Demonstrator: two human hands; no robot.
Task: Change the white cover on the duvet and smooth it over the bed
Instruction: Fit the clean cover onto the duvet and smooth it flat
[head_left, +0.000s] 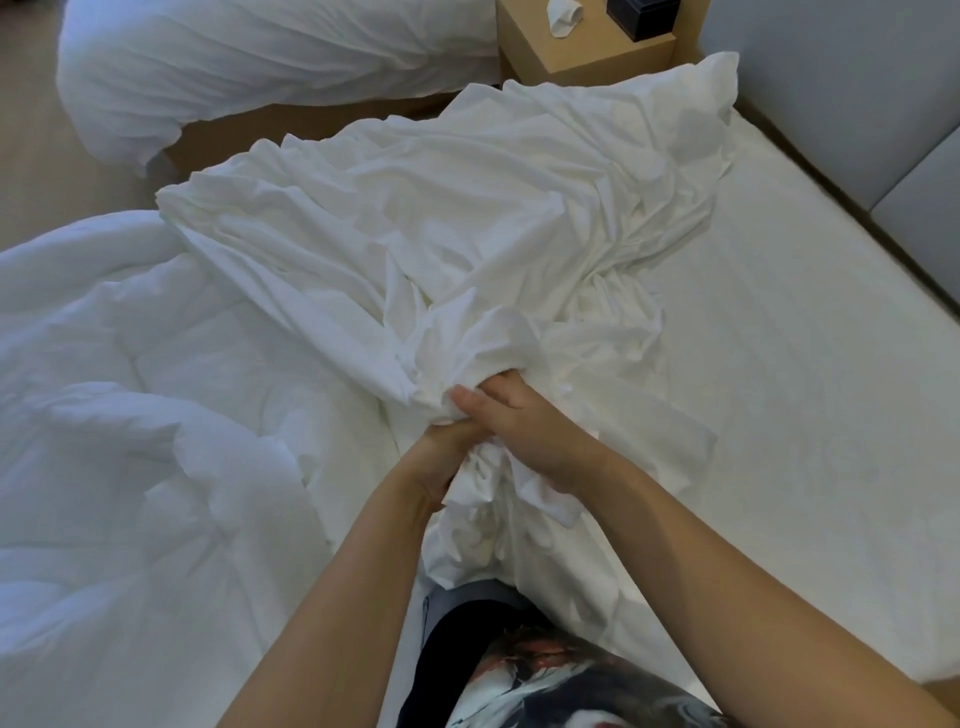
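1. Position of the hands: both meet at the near edge of the bed, touching each other. The right hand (524, 421) lies over the left hand (441, 457).
2. Grip: both are clamped on one gathered bunch of the white cover (441, 218). The right fingers dig into the cloth with the thumb laid across the top. The left hand is curled round the bunch from below, its fingertips hidden in the folds.
3. Cover: it fans out from the bunch straight away from the person, with its long axis running from the hands to the far end of the mattress (805, 364). It is crumpled, its far left corner lies loose, and more cloth hangs below the hands over the near edge.
4. Duvet (130, 364): bare and puffy, heaped to the left of the hands. It is touching the cover's left edge and partly tucked under it.
5. Key relation: the duvet lies to the left and the cover straight ahead, so the left hand is nearer the duvet. The right half of the mattress is uncovered.
6. Judgement: this is an early stage, probably gathering the cover to find its opening or a corner. The next move likely turns leftward toward the duvet.
7. Risk (judgement): white on white, so an edge is easily confused with a fold.
8. Also present: a second bed's bedding (234, 62) and a nightstand (582, 57) beyond.
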